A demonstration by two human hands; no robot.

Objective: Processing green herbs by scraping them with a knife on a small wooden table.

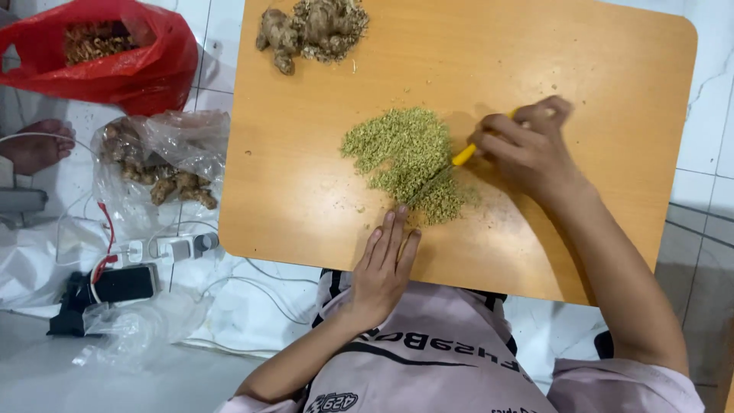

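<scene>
A pile of finely chopped greenish-yellow bits (405,160) lies in the middle of a tan wooden board (612,84). My right hand (527,145) grips a knife with a yellow handle (463,155); its blade runs down-left into the pile's lower edge. My left hand (386,268) lies flat on the board's near edge, fingers together, fingertips touching the blade's tip at the pile. Whole ginger roots with some chopped bits (310,30) sit at the board's far edge.
On the white tiled floor to the left sit a red plastic bag (107,53) of brownish pieces, a clear bag of ginger roots (164,172), white cables and a plug adapter (172,248), and a black device (107,287). A bare foot (34,145) shows at far left.
</scene>
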